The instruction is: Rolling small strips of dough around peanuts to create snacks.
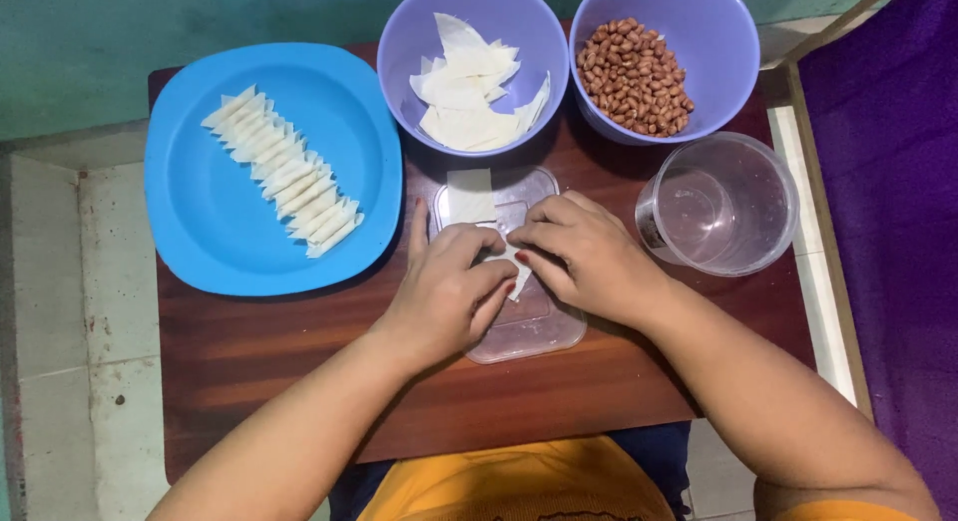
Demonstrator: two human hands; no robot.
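Both hands over clear lid (539,326) at table (249,351) centre. Left hand (444,291) and right hand (589,257) pinching one white wrapper strip (517,271) between fingertips, fingers narrow. Strip's long axis roughly 12-to-6, hands equally near. Folded pieces (284,172) on blue plate (200,252) at 10 o'clock.

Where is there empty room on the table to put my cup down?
Bare wood shows along the near edge of the table, below the blue plate and left of the left hand. The back is crowded: two purple bowls, the clear container and the clear lid under both hands.
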